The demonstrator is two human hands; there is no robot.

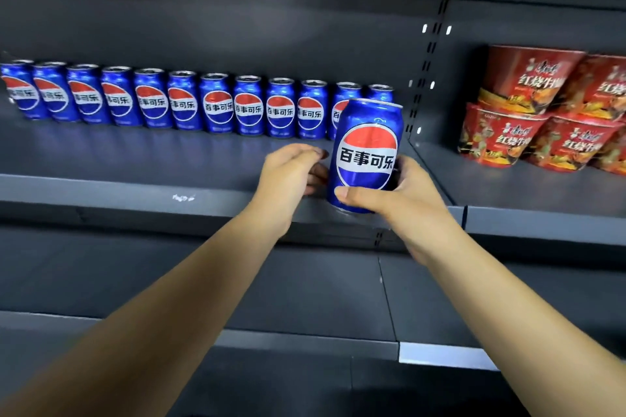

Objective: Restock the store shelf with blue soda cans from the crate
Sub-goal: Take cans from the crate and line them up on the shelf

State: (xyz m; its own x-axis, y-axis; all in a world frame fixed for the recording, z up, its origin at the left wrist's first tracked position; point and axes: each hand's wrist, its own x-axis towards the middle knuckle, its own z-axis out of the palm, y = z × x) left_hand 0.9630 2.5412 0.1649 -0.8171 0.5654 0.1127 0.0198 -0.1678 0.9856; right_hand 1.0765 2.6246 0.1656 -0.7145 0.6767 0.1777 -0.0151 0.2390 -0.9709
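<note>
Fingers of our right hand (399,200) curl round the lower part of the can (367,154), the thumb laid across its front near the base and the other fingers wrapped behind, where we see only their tips at the right edge. Our left hand (291,176) is loosely cupped just beside the can on its left; its fingertips reach toward the can's side, but we cannot tell whether they touch it. It holds nothing of its own.

We hold the can upright with the logo facing out, likely so it matches the row (189,101) already standing label-forward along the back of the shelf (135,188). The low grip leaves the top and label free, and the left hand seems placed to steady or square the can.

We see the can at the front right of the shelf, near the edge and just ahead of the row's right end, hiding part of the last two cans there. Whether its base rests on the shelf we cannot say. Noodle cups (542,108) fill the next bay to the right. No crate is in view.
</note>
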